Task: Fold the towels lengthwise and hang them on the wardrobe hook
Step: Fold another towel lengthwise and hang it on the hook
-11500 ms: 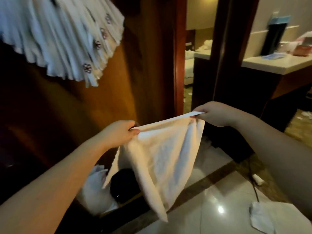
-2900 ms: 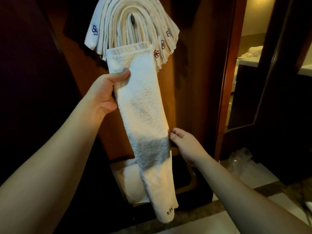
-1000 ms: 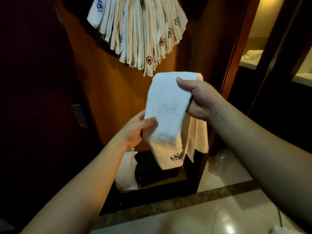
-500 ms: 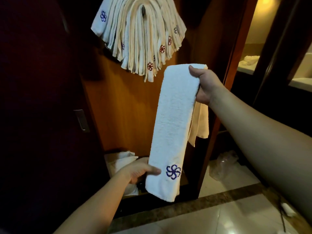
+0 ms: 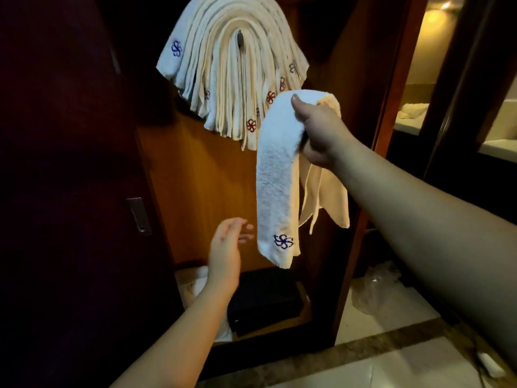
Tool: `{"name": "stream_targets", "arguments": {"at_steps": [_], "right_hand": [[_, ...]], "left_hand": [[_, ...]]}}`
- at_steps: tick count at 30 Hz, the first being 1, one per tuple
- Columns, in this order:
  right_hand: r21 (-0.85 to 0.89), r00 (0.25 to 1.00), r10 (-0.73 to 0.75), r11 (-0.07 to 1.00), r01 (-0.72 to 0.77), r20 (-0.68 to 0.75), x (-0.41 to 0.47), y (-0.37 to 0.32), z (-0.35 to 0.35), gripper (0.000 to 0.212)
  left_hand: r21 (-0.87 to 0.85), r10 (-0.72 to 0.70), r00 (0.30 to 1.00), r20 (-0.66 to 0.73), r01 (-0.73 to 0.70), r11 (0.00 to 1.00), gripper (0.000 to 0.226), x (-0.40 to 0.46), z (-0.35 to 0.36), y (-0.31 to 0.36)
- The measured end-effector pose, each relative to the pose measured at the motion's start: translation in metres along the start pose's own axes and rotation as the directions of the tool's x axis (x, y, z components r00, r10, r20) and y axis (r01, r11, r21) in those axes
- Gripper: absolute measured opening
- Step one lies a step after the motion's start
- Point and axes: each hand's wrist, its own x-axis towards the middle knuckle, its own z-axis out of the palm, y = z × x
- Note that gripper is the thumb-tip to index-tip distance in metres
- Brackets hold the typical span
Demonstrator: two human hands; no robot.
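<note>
Folded towel (image 5: 275, 175) draped over gripping right hand (image 5: 319, 130), left hand (image 5: 226, 247) relaxed, empty, just beside it

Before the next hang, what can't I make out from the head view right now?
- Wardrobe hook: only a sliver shows; the hung towels cover the rest.
- Right hand: its fingers are hidden behind the white towel.
- Cream towel: how it is folded is unclear, mostly behind the white one.
- Left hand: fingertips blurred.
</note>
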Motion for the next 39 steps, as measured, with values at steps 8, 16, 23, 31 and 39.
{"name": "stream_targets", "arguments": {"at_steps": [8,16,23,31,39], "right_hand": [[-0.446,0.981,-0.141,0.875,0.188,0.136,0.014,-0.026,0.04,0.07],[-0.465,0.937,-0.234,0.821,0.333,0.258,0.043,-0.047,0.044,0.086],[-0.706,0.903,-0.3,0.565,0.427,0.307,0.108,-0.046,0.005,0.075],[-0.675,0.915,-0.333,0.623,0.395,0.228,0.191,-0.034,-0.048,0.066],[-0.211,0.983,-0.174,0.964,0.161,-0.048,0.265,-0.027,-0.096,0.045]], "left_hand": [[0.003,0.067,0.919,0.389,-0.074,0.997,0.077,-0.009,0.076,0.093],[-0.022,0.03,1.0,0.005,-0.03,0.999,0.035,0.047,0.11,0.132],[-0.275,-0.071,0.996,-0.062,0.051,0.96,0.099,0.133,0.107,0.124],[-0.327,0.075,0.88,-0.469,-0.252,0.911,0.031,0.23,0.101,0.149],[0.191,0.356,0.854,-0.38,-0.304,0.933,0.038,0.29,0.076,0.183]]}}
